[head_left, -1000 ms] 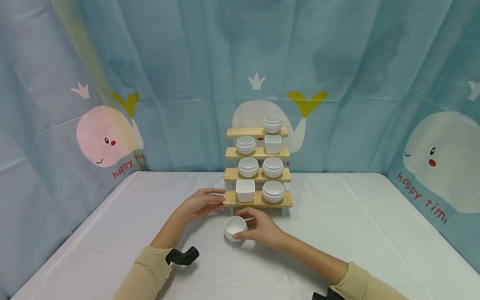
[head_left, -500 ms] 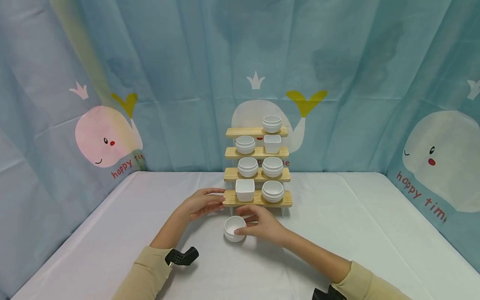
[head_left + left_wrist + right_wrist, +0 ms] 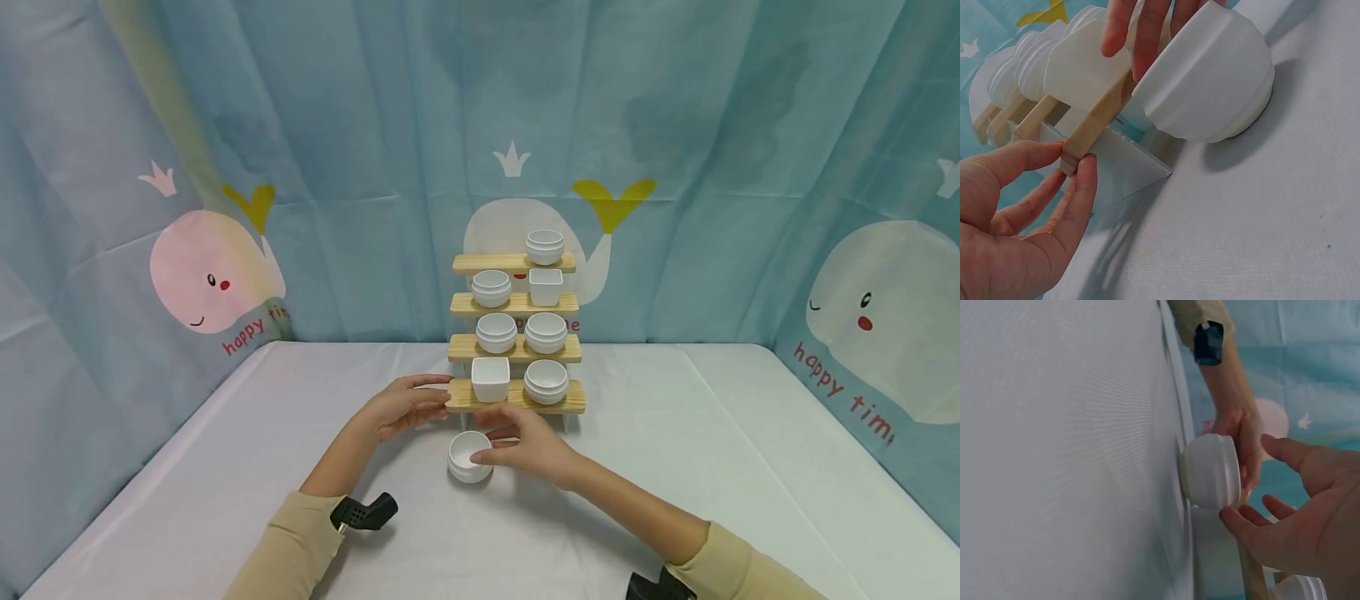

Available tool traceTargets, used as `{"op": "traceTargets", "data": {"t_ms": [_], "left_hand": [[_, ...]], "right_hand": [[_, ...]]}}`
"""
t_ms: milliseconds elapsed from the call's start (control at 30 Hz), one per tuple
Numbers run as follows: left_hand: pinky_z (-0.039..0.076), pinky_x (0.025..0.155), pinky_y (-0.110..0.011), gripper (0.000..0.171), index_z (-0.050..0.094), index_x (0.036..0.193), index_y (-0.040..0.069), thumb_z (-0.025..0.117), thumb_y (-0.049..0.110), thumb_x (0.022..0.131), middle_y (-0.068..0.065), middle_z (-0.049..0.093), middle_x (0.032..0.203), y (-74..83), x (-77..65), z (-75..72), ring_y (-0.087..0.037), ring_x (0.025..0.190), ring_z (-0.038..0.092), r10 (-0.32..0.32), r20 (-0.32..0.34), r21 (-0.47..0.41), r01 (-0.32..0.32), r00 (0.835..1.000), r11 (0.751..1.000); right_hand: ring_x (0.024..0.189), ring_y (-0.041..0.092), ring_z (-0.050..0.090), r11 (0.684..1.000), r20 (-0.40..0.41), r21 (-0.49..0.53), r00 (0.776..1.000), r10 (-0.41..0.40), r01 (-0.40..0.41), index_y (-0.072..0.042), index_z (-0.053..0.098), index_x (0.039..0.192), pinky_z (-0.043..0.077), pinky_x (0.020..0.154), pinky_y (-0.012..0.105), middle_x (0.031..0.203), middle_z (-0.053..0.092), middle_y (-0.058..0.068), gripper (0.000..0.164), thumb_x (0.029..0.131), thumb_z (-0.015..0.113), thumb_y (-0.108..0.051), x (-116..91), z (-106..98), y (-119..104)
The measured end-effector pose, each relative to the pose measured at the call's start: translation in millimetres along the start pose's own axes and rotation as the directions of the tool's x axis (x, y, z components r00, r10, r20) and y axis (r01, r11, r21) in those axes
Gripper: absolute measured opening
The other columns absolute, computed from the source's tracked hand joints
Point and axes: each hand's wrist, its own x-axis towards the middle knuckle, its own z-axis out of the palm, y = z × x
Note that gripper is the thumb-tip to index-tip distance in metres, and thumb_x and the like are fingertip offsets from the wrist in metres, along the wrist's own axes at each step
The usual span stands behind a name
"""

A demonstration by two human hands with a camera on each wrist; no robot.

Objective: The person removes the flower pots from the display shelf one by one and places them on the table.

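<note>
A small white round bowl [image 3: 469, 457] stands upright on the table in front of a four-step wooden display stand [image 3: 457, 398]. My right hand [image 3: 528, 446] hovers at the bowl's right side with relaxed, spread fingers. In the right wrist view the thumb [image 3: 1285, 450] is apart from the bowl [image 3: 1210, 472], while a fingertip lies at or very near its rim. My left hand [image 3: 405, 408] pinches the left end of the lowest board; the left wrist view has thumb and fingers on that board end [image 3: 1075, 153].
White bowls stand on the steps, among them a square bowl [image 3: 491, 380] and a round bowl [image 3: 546, 382] on the lowest. White cloth covers the table [image 3: 712, 450]. A blue whale-print curtain [image 3: 375, 167] hangs behind.
My right hand has let go of the bowl and risen slightly up and to the right, its thumb leaving the bowl's near side. Bowl, stand and left hand have stayed put.
</note>
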Motion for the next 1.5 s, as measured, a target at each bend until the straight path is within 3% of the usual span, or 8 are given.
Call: {"op": "traceTargets", "data": {"t_ms": [567, 967, 1500], "left_hand": [[0.062, 0.083, -0.023, 0.056, 0.042, 0.155, -0.008, 0.062, 0.003, 0.104, -0.007, 0.069, 0.110, -1.3, 0.8, 0.6, -0.009, 0.088, 0.072, 0.008, 0.008, 0.002, -0.008, 1.000, 1.000], [0.062, 0.082, -0.023, 0.058, 0.040, 0.156, -0.009, 0.062, 0.003, 0.104, -0.007, 0.068, 0.110, -2.3, 0.3, 0.6, -0.009, 0.088, 0.071, 0.021, 0.020, -0.001, -0.021, 1.000, 1.000], [0.063, 0.082, -0.022, 0.057, 0.041, 0.156, -0.009, 0.063, 0.003, 0.104, -0.008, 0.069, 0.112, -1.4, -0.1, 3.3, -0.009, 0.089, 0.071, 0.008, -0.009, 0.007, -0.008, 1.000, 1.000]], "right_hand": [[0.132, 0.050, 0.058, 1.000, 0.001, 0.017, 1.000, -0.011, 0.011, 0.012, 0.054, 0.141, 0.053, 0.111, 0.045, 0.144, 0.056, 0.032, 0.057, 0.092, 0.080, -0.004, 0, -10, -9], [0.135, 0.048, 0.056, 1.000, -0.015, 0.016, 1.000, 0.003, -0.003, 0.006, 0.054, 0.144, 0.053, 0.111, 0.043, 0.145, 0.058, 0.026, 0.058, 0.094, 0.080, -0.007, -2, -19, -19], [0.133, 0.045, 0.059, 1.000, -0.031, 0.015, 1.000, 0.004, -0.003, 0.006, 0.054, 0.145, 0.057, 0.106, 0.041, 0.145, 0.058, 0.026, 0.058, 0.095, 0.079, -0.010, -6, -33, -33]]}}
